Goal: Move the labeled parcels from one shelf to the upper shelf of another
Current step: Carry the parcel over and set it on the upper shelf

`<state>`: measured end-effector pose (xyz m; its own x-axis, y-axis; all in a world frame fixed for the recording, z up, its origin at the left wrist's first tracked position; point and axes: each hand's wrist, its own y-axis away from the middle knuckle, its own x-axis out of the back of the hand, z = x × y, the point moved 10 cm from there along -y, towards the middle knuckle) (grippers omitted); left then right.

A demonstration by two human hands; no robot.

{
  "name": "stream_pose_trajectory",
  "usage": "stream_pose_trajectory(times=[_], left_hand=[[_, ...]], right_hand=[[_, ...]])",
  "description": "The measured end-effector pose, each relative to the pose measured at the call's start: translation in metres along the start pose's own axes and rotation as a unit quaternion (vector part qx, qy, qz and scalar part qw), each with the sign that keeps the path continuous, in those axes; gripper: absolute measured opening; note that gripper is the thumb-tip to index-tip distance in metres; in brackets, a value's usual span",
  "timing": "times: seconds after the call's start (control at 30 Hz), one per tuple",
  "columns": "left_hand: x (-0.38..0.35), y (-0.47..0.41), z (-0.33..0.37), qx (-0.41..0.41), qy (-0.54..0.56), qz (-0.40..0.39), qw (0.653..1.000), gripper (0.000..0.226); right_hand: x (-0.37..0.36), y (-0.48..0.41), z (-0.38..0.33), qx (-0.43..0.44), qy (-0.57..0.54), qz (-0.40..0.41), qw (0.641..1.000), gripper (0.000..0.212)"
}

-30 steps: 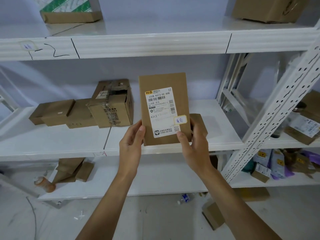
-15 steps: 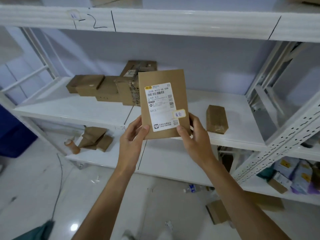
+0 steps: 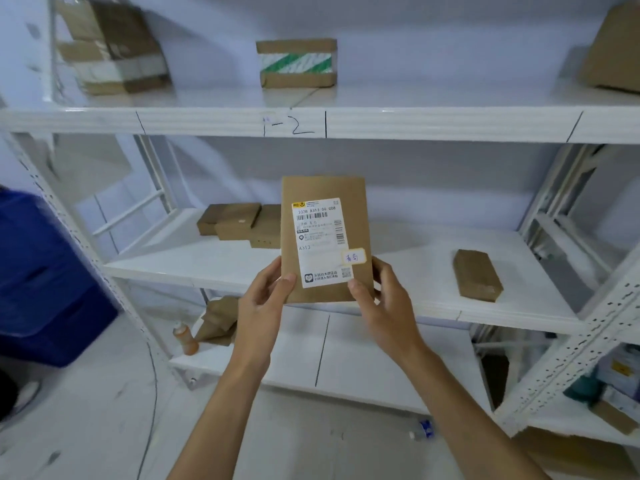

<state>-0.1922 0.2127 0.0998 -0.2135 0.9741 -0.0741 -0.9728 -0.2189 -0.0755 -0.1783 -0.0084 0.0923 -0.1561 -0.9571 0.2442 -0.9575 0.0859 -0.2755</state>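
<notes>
The left hand [image 3: 266, 294] and right hand [image 3: 382, 299] each pinch a lower corner of the flat brown cardboard parcel [image 3: 325, 237], holding it upright so its white label [image 3: 320, 242] faces the person, probably for reading. It hangs in front of the white middle shelf [image 3: 398, 299], below the upper shelf [image 3: 207, 121] marked 1-2, likely where it goes

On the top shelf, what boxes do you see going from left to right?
Blurry stack of cardboard boxes → box with green-striped tape → plain cardboard box at the right edge.

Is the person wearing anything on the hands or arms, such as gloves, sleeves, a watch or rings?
Nothing is visible. The left hand and right hand are bare, without gloves or rings that I can see. Both forearms are uncovered down to the frame edge, and no watch or bracelet shows on either wrist.
</notes>
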Motion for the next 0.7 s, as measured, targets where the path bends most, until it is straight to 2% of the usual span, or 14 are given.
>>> stream_pose_trajectory(times=[0.23, 0.33, 0.53, 0.7], left_hand=[[0.074, -0.006, 0.037, -0.027, -0.010, -0.050, 0.998, 0.035], [0.095, -0.014, 0.044, -0.027, -0.014, -0.048, 0.998, 0.034], [0.104, -0.029, 0.053, -0.036, -0.015, -0.070, 0.997, 0.034], [0.103, -0.046, 0.054, -0.035, 0.006, -0.059, 0.998, 0.033]], right_hand=[[-0.060, 0.013, -0.057, 0.024, -0.011, 0.023, 0.999, 0.051], [-0.079, 0.018, -0.071, 0.026, -0.029, 0.027, 0.999, 0.041], [-0.087, 0.016, -0.088, 0.043, -0.019, 0.048, 0.998, 0.037], [-0.089, 0.001, -0.090, 0.051, 0.001, 0.048, 0.998, 0.035]])
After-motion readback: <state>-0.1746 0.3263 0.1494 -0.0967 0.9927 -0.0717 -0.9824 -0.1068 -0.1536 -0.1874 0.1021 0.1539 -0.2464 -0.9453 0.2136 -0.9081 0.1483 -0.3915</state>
